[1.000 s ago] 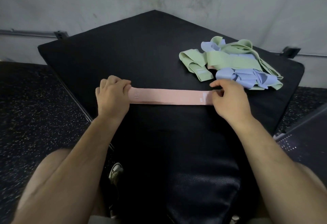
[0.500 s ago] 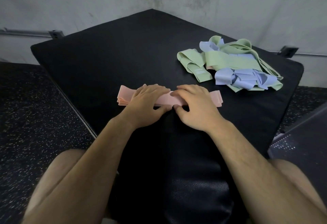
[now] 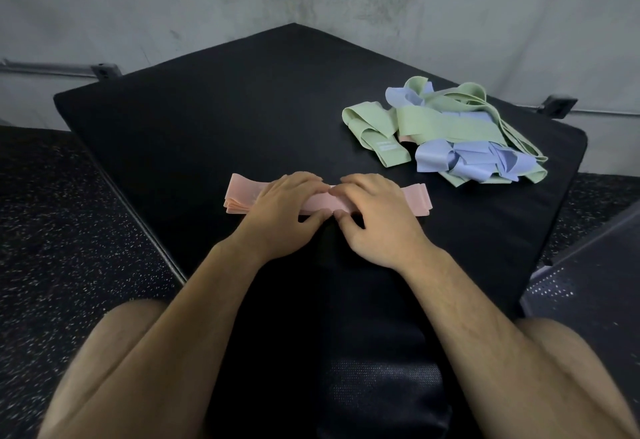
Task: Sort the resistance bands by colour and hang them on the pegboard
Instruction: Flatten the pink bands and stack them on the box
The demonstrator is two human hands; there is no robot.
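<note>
The black padded tabletop (image 3: 207,120) holds everything. Far on the right lies a messy pile (image 3: 446,127) of green and blue bands, all mixed up and not sorted yet. Near the front, the pink bands (image 3: 242,192) sit in one neat, flat stack. The left hand (image 3: 287,210) and right hand (image 3: 377,217) both hold that stack in the middle, fingers over the top and thumbs at the near edge. I think only pink is sorted. No pegboard shows, and nothing is hung.
</note>
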